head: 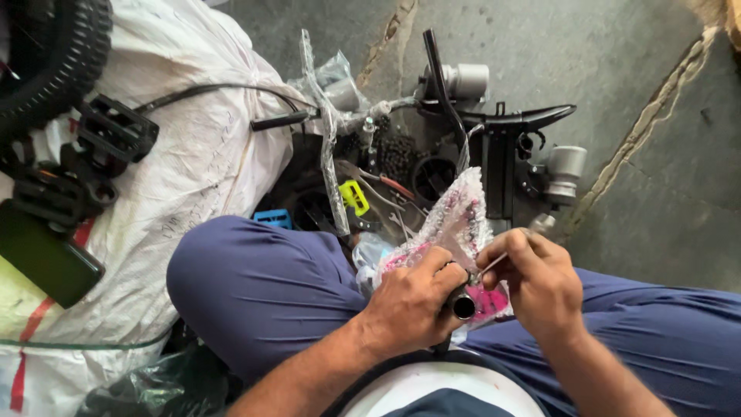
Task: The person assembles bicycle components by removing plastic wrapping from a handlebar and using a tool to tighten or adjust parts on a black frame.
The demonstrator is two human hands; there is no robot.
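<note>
Head view: left hand grips black tube, open end facing up toward the camera.

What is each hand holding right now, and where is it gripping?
The left hand grips a dark tube around its open end. The right hand pinches a thin silvery rod by its end.

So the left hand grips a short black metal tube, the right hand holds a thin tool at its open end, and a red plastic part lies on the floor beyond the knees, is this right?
Almost: the head view shows that plastic part is yellow, not red. The left hand does grip the short black metal tube, and the right hand holds the thin tool.
</note>
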